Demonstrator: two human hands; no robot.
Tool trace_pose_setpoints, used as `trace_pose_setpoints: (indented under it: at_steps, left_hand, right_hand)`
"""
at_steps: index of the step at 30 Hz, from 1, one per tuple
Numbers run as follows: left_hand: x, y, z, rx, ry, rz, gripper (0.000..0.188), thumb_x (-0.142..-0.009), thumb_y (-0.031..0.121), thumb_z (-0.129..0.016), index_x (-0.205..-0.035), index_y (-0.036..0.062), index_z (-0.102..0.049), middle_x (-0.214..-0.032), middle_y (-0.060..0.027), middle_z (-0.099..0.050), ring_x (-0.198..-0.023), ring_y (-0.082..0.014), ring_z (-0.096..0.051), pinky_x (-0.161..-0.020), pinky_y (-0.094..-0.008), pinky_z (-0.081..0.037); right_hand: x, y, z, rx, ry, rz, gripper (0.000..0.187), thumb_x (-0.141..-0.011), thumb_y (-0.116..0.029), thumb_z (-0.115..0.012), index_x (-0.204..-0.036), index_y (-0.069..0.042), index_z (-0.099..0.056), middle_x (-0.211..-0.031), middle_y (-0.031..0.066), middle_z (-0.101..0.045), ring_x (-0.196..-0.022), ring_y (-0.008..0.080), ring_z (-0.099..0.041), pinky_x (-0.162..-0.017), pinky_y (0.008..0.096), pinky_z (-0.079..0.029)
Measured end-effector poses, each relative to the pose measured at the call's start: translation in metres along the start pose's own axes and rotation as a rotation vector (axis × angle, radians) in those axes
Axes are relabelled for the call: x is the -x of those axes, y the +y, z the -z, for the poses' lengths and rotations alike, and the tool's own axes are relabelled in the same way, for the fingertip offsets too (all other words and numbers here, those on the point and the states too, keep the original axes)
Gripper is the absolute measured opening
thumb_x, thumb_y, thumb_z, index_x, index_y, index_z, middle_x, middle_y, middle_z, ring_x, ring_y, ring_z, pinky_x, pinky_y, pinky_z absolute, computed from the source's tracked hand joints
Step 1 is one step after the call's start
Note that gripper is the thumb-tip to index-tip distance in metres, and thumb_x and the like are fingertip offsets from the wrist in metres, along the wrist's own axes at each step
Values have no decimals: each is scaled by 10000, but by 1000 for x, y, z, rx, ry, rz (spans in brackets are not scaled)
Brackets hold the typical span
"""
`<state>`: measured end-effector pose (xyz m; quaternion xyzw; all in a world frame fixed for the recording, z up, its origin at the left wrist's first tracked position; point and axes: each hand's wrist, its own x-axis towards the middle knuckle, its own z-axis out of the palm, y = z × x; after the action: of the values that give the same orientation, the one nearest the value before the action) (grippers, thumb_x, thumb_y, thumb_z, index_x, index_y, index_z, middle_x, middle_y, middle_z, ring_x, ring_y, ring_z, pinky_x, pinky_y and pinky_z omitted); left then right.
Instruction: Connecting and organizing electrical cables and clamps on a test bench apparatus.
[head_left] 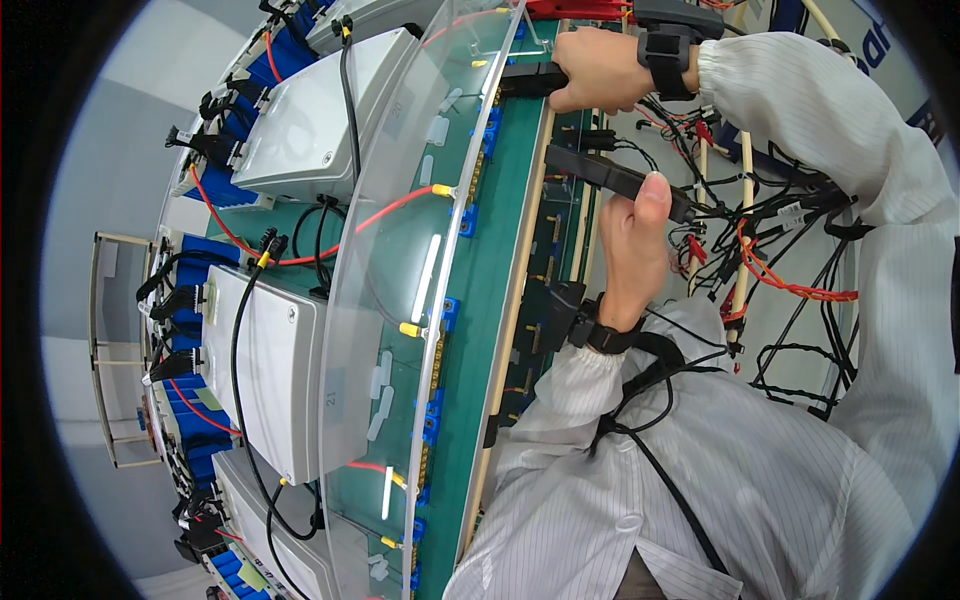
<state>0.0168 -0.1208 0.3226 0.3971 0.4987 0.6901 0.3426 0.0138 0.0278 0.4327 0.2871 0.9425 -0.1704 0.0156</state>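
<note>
My right hand reaches to the far edge of a green-topped bench. Its fingers are closed on a black plug-like block, whose far end lies by a brass terminal strip with blue ends. Closer to me, my left hand grips a long black connector, thumb up along its side. Black wires leave the connector's right end. Part of each hand's grip is hidden behind its own fingers.
A clear plastic guard stands tilted along the terminal strips. Behind it are white boxes with black cables and a red wire. Tangled wires hang at the right. A black cable crosses my coat.
</note>
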Motion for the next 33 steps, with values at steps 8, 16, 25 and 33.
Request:
trace_pose_setpoints:
  at_steps: [8,16,25,33]
  left_hand:
    - [-20,3,4,85,97,-29,555,-920,457,-439,-594,10,-393,-535,-21,-329,-550,-102,-300,-481,-324,-229]
    - [-52,5,-7,201,130,-8,622,-911,520,-452,-646,-38,-531,-550,-38,-494,-537,-116,-444,-491,-296,-355]
    - [-69,5,-15,290,259,32,593,-893,481,-520,-635,-50,-582,-556,-70,-567,-511,-126,-540,-474,-274,-420]
    - [-79,10,-22,457,395,-32,543,-905,459,-513,-687,-31,-593,-616,-41,-580,-522,-111,-513,-491,-254,-394]
  right_hand:
    - [67,-2,30,110,188,204,530,-869,-495,-560,-834,33,-591,-687,113,-566,-641,147,-580,-543,312,-442]
    - [86,29,-3,-588,-249,-137,728,-909,-661,-234,-739,-37,-568,-619,35,-554,-578,99,-506,-509,244,-341]
    - [76,41,-29,-987,-73,-88,560,-901,-602,-416,-648,-108,-494,-565,-33,-419,-501,55,-393,-478,211,-297]
    - [63,31,-23,-1018,-71,-153,449,-910,-506,-507,-661,-133,-534,-551,-77,-422,-478,12,-342,-426,178,-262]
